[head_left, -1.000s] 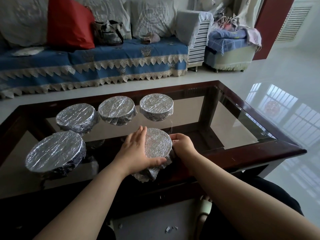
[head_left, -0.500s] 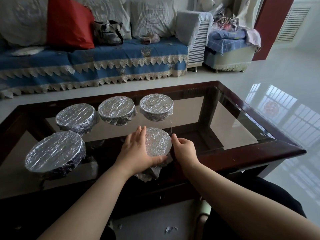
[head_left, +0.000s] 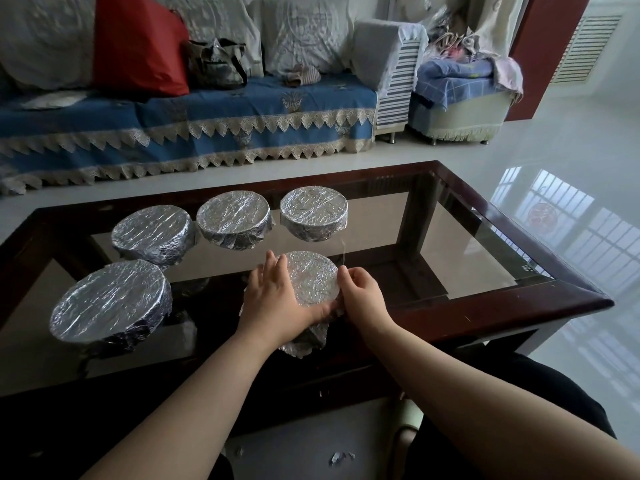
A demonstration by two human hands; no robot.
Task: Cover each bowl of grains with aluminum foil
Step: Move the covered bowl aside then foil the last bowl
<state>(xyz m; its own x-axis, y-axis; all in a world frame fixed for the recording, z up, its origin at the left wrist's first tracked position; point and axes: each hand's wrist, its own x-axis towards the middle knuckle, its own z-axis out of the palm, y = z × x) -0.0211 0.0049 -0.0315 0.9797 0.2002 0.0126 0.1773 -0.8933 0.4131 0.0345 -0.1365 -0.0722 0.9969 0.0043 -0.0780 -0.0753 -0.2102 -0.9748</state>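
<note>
Head view: living room, blue-draped sofa (head_left: 187, 112) behind, glossy pale floor (head_left: 571, 161) to the right, glass-topped coffee table (head_left: 491, 268) with dark red frame in front

Four foil-covered bowls (head_left: 237, 221) standing finished on the glass, three in a far row and one larger at near left, all apart from one another

Fifth bowl (head_left: 313, 284) at near centre, between both hands, top already skinned in foil, loose crumpled foil skirt (head_left: 306, 341) hanging below its near side

Left hand (head_left: 277, 303) laid over the bowl's left rim, fingers straight and close together, thumb hooked round the near edge

Right hand (head_left: 362, 297) at the right rim, fingers curled, seemingly pinching foil against the side; fingertips hidden, so exact contact not confirmable

Judged: last bowl, task nearly complete, step in hand is crimping

Recommended: keep left palm steadying without denting the top; work right-hand pinches round the rim in short stages; fold the loose near skirt under; avoid hard tugs, thin foil likely to tear; avoid sliding bowl on glass
</note>
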